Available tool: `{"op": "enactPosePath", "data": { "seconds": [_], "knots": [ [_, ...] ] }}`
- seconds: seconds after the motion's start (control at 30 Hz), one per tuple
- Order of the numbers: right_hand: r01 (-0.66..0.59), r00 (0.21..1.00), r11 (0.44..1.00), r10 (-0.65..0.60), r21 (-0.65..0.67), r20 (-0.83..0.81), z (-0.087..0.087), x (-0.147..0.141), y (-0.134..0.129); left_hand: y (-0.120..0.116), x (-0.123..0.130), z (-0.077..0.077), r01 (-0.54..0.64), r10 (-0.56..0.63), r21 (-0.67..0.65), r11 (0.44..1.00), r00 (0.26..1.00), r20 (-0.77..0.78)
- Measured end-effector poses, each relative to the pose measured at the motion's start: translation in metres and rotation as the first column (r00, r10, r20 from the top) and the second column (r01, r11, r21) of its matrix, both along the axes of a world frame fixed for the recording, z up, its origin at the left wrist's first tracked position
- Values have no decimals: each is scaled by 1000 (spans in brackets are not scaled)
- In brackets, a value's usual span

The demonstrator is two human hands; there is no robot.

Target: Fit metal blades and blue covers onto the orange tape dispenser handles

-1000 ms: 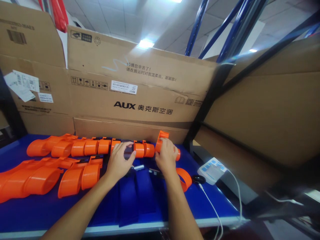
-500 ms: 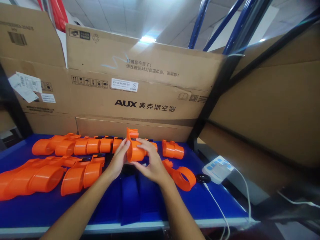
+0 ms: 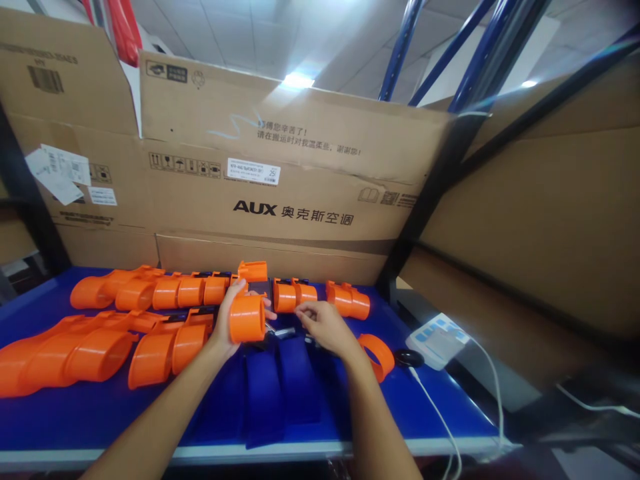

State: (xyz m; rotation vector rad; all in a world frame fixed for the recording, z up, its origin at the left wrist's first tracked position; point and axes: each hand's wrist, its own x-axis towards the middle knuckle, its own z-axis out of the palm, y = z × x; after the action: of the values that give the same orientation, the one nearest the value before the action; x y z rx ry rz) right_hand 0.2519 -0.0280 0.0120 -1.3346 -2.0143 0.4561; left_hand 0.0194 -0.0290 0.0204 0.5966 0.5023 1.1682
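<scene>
My left hand (image 3: 227, 319) is closed around an orange plastic ring-shaped part (image 3: 247, 321), which has a clip-like block on top and is held above the table. To its right, my right hand (image 3: 324, 328) has thumb and fingers brought together in a pinch; what is between the fingertips, if anything, is too small to make out. Below the hands lie dark blue curved pieces (image 3: 263, 397). A small shiny metal piece (image 3: 284, 332) sits between the two hands. Behind my right hand stand a couple of orange rings (image 3: 295, 295).
Rows of similar orange parts (image 3: 95, 357) fill the left side of the blue table (image 3: 165, 420). At right are another orange ring (image 3: 379, 358), a black round object (image 3: 409, 358) and a white power strip (image 3: 437, 341) with cables. A cardboard sheet (image 3: 295, 180) stands behind.
My right hand has let go of the orange ring part and moved right, fingers now pinched. My left hand keeps the part, shifted slightly left and lower, and turned.
</scene>
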Motion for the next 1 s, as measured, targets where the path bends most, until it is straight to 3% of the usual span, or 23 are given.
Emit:
{"op": "enactPosePath", "data": {
  "seconds": [0.2,0.33,0.73,0.87,1.0],
  "knots": [
    [15,988,997,-3,-75,157,1,6,-3,3,4,-8,-4,8,78,997,998,-59],
    [-16,985,996,31,-91,171,2,6,-3,1,7,-11,-8,18,137,991,997,-72],
    [-72,965,996,57,48,256,6,4,-4,5,8,-14,-36,54,178,983,994,-95],
    [13,985,994,-32,112,172,8,7,-2,5,8,-12,-65,93,227,972,989,-114],
    [117,993,967,-110,228,-43,8,3,-1,2,9,-8,-31,66,251,968,989,-132]
  ]
}}
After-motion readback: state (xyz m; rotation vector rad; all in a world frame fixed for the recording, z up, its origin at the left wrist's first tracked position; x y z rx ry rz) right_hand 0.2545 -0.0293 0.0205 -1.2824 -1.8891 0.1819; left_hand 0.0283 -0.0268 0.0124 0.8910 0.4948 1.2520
